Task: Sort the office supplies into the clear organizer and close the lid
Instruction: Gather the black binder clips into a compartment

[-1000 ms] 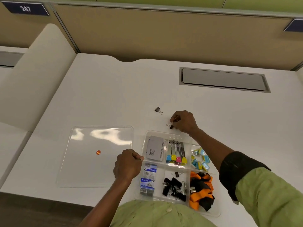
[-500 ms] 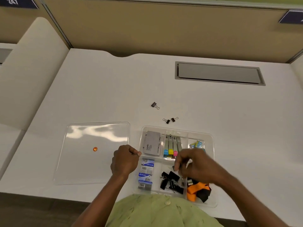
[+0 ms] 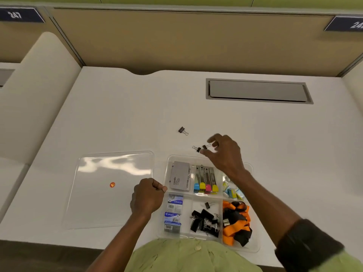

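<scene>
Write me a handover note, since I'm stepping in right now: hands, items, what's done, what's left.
Right hand: open, reaching over two binder clips on the desk beyond the organizer.
Left hand: closed fist at the organizer's left edge; I can't tell if it holds anything.
Third loose clip lies farther back.
Done: staplers, staple boxes, lanyards and most clips are binned.
Left: bin three clips in the clip compartment, then fit the lid, lying left.

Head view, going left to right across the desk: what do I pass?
Clear lid → orange sticker → left hand → lone binder clip → right hand → grey desk hatch.
</scene>
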